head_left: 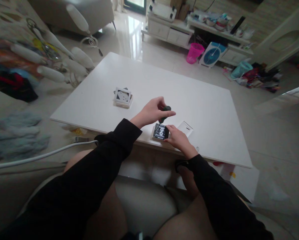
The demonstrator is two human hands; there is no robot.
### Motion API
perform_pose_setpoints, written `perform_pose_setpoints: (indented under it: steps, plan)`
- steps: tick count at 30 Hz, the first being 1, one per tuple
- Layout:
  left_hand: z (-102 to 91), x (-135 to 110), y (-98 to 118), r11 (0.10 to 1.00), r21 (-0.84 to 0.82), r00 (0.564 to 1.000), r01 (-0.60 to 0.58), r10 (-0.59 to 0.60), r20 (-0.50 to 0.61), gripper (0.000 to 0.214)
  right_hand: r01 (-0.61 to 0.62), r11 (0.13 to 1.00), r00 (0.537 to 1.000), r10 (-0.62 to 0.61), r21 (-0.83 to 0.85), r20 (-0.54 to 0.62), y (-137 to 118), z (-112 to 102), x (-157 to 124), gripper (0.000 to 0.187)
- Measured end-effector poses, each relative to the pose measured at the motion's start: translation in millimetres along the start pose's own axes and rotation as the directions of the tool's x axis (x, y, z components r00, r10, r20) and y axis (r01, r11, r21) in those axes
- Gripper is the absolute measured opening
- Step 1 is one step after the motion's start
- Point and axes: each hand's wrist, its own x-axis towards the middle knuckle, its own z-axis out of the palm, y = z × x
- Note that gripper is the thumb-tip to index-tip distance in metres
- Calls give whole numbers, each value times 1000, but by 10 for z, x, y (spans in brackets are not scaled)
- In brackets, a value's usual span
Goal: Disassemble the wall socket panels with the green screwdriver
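A screwdriver (166, 113) with a dark handle is gripped in my left hand (153, 111). Its shaft slants down to a small square wall socket module (161, 132), black with pale parts on its upper side, at the table's near edge. My right hand (177, 138) grips the module's right side between thumb and fingers. Just behind that hand a white cover plate (185, 128) with a small dark slot lies partly hidden. Farther left, a white square frame (123, 96) rests on a stack of similar flat parts.
The white table (199, 110) spans the middle, its near edge close to my knees. A small round piece (197, 148) lies by my right wrist. A white cable (44, 155) runs at the left. Beyond stand a pink basket (194, 52), a blue fan (211, 54) and a low cabinet (168, 33).
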Motion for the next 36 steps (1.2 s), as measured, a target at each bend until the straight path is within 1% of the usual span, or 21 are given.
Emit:
perform_pose_setpoints:
  steps: [1,3,5,6,8,10,13,15,17,19,23,25,27,29,31,34,36]
  plan:
    - [8,-1,-8,1000,-3,1000,-6,6,-17,38,1,1000,1000,-1,0,-1,-4,-4,-2,70]
    - [15,-6,-6,1000,-17,1000,-22,22,14,32,0,1000,1000,0,0,0,-10,-8,-4,69]
    - [10,-14,15,998,-44,994,-35,39,99,20,-2,1000,1000,2,-4,4,-12,-8,-4,69]
    - [3,-19,30,998,-56,988,-34,42,150,18,-4,1000,1000,4,-8,5,-12,-7,-4,69]
    - [-13,-24,54,998,-60,975,-25,37,218,24,-4,1000,1000,4,-13,3,-11,-5,-2,69]
    - [-25,-23,60,999,-46,971,-23,33,236,26,-3,1000,1000,3,-14,1,-12,-5,-1,70]
    - [-26,-8,28,1000,-21,977,-13,17,212,21,1,1000,1000,-1,-10,2,-13,-6,-3,69]
    - [-17,6,-8,1000,-14,988,-3,5,153,17,6,1000,1000,-6,-8,-2,-13,-6,-5,69]
    - [-6,16,-36,1000,-9,997,-3,3,76,23,7,1000,1000,-8,-7,-5,-10,-4,-7,69]
    - [2,18,-43,1000,-6,999,-19,20,38,29,4,1000,1000,-4,-5,-4,-7,-2,-8,69]
    - [9,-1,-7,996,45,996,-71,68,63,28,0,1000,1000,0,1,4,-5,-3,-4,69]
    - [11,-10,8,991,102,994,-91,84,76,22,-1,1000,1000,1,1,4,-7,-4,-1,70]
    - [13,-14,8,987,122,991,-104,93,95,19,-1,1000,1000,1,0,5,-7,-2,3,70]
    - [15,-17,0,991,95,990,-95,84,116,22,2,1000,1000,-2,-5,4,-6,2,6,69]
    - [16,-18,-2,997,57,990,-61,53,132,24,2,1000,1000,-2,-9,2,-3,7,7,68]
    - [10,-22,20,999,-37,989,-9,15,144,22,-9,1000,1000,9,-8,9,0,9,6,68]
    - [4,-25,45,995,-102,988,21,-6,152,26,-13,1000,1000,13,-6,12,-1,7,3,68]
